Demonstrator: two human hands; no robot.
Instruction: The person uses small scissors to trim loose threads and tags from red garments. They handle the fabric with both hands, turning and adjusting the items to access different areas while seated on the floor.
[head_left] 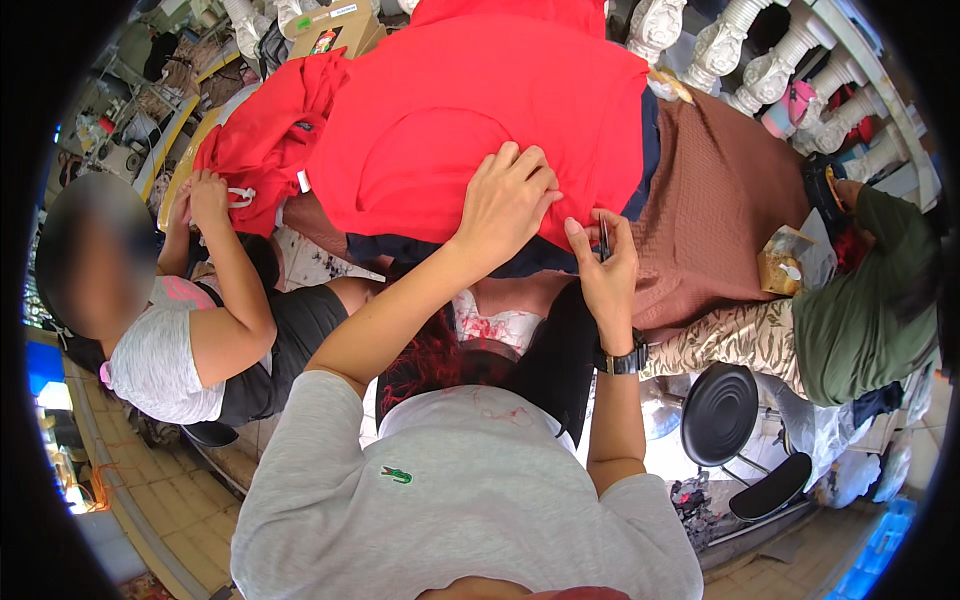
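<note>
A red garment [430,90] lies spread over the table in front of me, with a curved seam line showing. Its near edge hangs over dark navy cloth [652,150]. My left hand [508,205] rests on the near right part of the garment, fingers curled and pinched at its edge. Close beside it, at the garment's near right corner, my right hand [610,265] is closed around a slim dark tool [603,240]. The tool's kind is hard to make out, since the fingers cover much of it. A black watch sits on my right wrist.
Brown textured cloth [725,180] drapes the table's right side. At left, a person [200,340] handles another red garment [285,120]. Someone in green [865,300] sits at right, near a black stool [720,413]. White balusters [765,75] and a cardboard box [340,35] stand behind.
</note>
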